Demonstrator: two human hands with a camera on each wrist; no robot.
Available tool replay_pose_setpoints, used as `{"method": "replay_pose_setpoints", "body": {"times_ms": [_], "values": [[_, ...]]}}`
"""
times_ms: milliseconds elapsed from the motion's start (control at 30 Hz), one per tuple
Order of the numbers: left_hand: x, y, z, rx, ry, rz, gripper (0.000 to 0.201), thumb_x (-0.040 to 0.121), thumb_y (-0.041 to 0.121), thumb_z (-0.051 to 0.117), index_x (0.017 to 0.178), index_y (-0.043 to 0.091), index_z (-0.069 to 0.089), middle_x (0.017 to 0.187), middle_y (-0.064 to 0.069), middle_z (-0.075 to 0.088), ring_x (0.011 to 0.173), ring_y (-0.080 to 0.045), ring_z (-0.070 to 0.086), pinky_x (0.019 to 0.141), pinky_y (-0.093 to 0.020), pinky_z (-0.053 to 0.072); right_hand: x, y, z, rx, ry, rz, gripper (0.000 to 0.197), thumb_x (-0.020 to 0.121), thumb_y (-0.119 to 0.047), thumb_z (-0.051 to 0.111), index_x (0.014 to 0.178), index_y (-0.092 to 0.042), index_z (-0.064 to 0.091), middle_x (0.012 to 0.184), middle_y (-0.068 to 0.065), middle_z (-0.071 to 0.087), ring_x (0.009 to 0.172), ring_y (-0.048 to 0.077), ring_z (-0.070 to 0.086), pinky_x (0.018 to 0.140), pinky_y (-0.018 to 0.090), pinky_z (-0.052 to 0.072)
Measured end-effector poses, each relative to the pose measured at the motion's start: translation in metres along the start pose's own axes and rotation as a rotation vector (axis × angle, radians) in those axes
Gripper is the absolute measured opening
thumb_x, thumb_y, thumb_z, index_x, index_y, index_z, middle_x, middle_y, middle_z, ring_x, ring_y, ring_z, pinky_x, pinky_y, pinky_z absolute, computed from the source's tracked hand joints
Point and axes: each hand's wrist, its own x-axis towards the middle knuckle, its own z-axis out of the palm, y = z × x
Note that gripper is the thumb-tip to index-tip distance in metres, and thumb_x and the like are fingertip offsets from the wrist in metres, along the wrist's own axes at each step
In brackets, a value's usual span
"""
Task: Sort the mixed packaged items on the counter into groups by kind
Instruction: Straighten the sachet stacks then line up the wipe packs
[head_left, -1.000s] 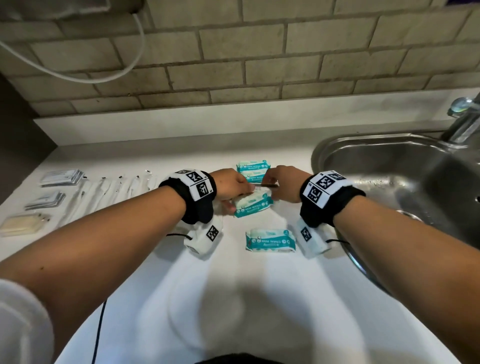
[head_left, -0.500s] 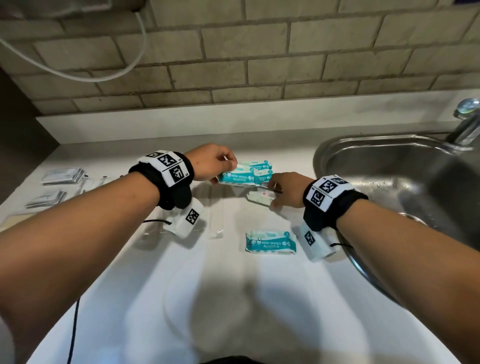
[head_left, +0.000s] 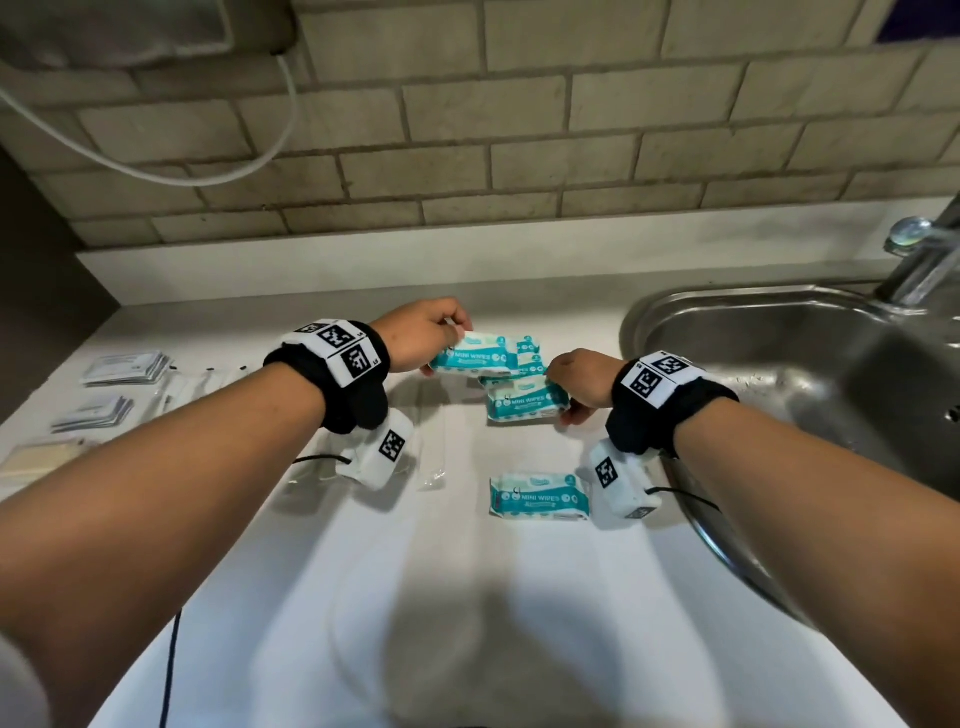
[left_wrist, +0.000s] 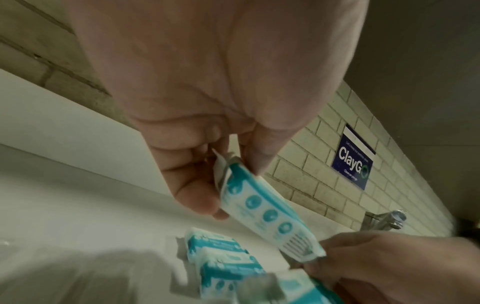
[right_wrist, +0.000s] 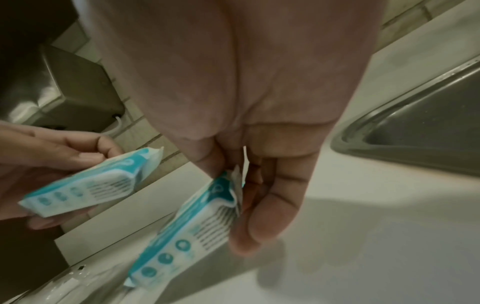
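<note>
White desk (head_left: 467, 597) beside a steel sink (head_left: 779, 332), cut off right. Left hand (head_left: 415, 338) pinches one teal-and-white mini wipes pack (head_left: 475, 356) aloft; right hand (head_left: 582, 382) pinches another wipes pack (head_left: 527, 402) below, partly hiding more behind.

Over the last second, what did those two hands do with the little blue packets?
The left hand carried its wipes pack up and back toward the pile by the wall. The right hand, which was pinching something small, took hold of a second wipes pack by its end. The lone wipes pack nearest the person, the sachets at far left and the sink stayed put.
</note>
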Motion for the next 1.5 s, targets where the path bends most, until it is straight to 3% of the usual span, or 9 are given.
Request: {"method": "replay_pose_setpoints", "body": {"times_ms": [233,367,500,600,700,867,1000,1300,1500], "values": [[-0.010,-0.003,0.041,0.076,-0.256,-0.043,0.010,0.097,0.020,0.053,0.096,0.018,0.063,0.102,-0.009,0.069,0.073,-0.015,0.063,0.068,-0.030,0.056,0.000,-0.003,-0.002,-0.023,0.029,0.002,0.022,0.096,-0.015,0.053,0.074,-0.020,0.054,0.084,0.008,0.065,0.063,0.020,0.066,0.055,0.027,0.056],[-0.007,-0.004,0.061,0.203,-0.187,-0.031,0.010,0.092,0.027,0.061,0.094,0.018,0.063,0.102,-0.006,0.070,0.074,-0.017,0.067,0.074,-0.030,0.057,-0.003,-0.010,0.003,-0.228,0.029,0.028,0.028,0.087,-0.028,0.068,0.099,-0.003,0.066,0.096,0.013,0.074,0.086,0.029,0.072,0.085,0.043,0.058],[-0.004,-0.001,0.055,0.216,-0.096,-0.046,0.029,0.084,0.037,0.070,0.099,0.016,0.056,0.102,-0.002,0.059,0.073,-0.014,0.058,0.067,-0.030,0.051,-0.003,-0.014,-0.004,-0.328,0.045,0.045,0.037,0.084,-0.035,0.072,0.103,-0.004,0.067,0.095,0.012,0.074,0.081,0.027,0.072,0.083,0.039,0.059],[0.003,-0.003,0.042,0.142,-0.013,-0.080,0.024,0.088,0.033,0.067,0.099,0.013,0.059,0.096,-0.001,0.063,0.067,-0.016,0.061,0.061,-0.030,0.052,0.002,-0.019,-0.013,-0.387,0.128,0.006,0.045,0.085,-0.039,0.069,0.114,-0.004,0.063,0.107,0.013,0.070,0.097,0.029,0.068,0.087,0.038,0.054],[0.020,-0.008,0.028,-0.024,0.054,-0.154,0.017,0.092,0.023,0.062,0.102,0.010,0.063,0.101,-0.008,0.067,0.079,-0.026,0.070,0.073,-0.040,0.060,0.013,-0.024,-0.021,-0.403,0.150,-0.008,0.050,0.090,-0.037,0.063,0.126,-0.002,0.059,0.128,0.014,0.060,0.115,0.030,0.058,0.097,0.036,0.048],[0.055,-0.008,0.014,-0.274,0.049,-0.326,0.034,0.095,0.006,0.055,0.129,0.002,0.053,0.108,-0.016,0.065,0.070,-0.022,0.067,0.069,-0.034,0.060,0.037,-0.032,-0.031,-0.239,0.076,0.049,0.059,0.085,-0.027,0.072,0.132,0.002,0.051,0.127,0.017,0.060,0.109,0.033,0.062,0.096,0.043,0.051],[0.076,-0.009,0.022,-0.153,0.016,-0.310,0.042,0.090,0.012,0.064,0.131,0.011,0.057,0.115,-0.015,0.069,0.096,-0.027,0.069,0.089,-0.035,0.056,0.052,-0.037,-0.028,-0.310,0.040,0.040,0.079,0.077,-0.037,0.078,0.141,-0.008,0.042,0.135,0.012,0.054,0.112,0.032,0.061,0.096,0.044,0.051],[0.091,-0.025,0.026,-0.258,-0.087,-0.340,0.033,0.093,0.002,0.057,0.125,0.007,0.061,0.068,-0.009,0.066,0.057,-0.019,0.061,0.075,-0.036,0.060,0.073,-0.033,-0.013,-0.331,0.010,0.022,0.072,0.070,-0.036,0.084,0.129,-0.012,0.050,0.121,0.010,0.063,0.105,0.028,0.065,0.093,0.040,0.054],[0.089,-0.025,0.022,-0.283,-0.099,-0.347,0.031,0.091,0.000,0.059,0.122,0.006,0.062,0.076,-0.011,0.068,0.056,-0.017,0.059,0.071,-0.032,0.059,0.078,-0.038,-0.011,-0.331,0.007,0.035,0.076,0.065,-0.039,0.087,0.126,-0.012,0.051,0.117,0.009,0.065,0.101,0.027,0.067,0.090,0.041,0.055]]}}
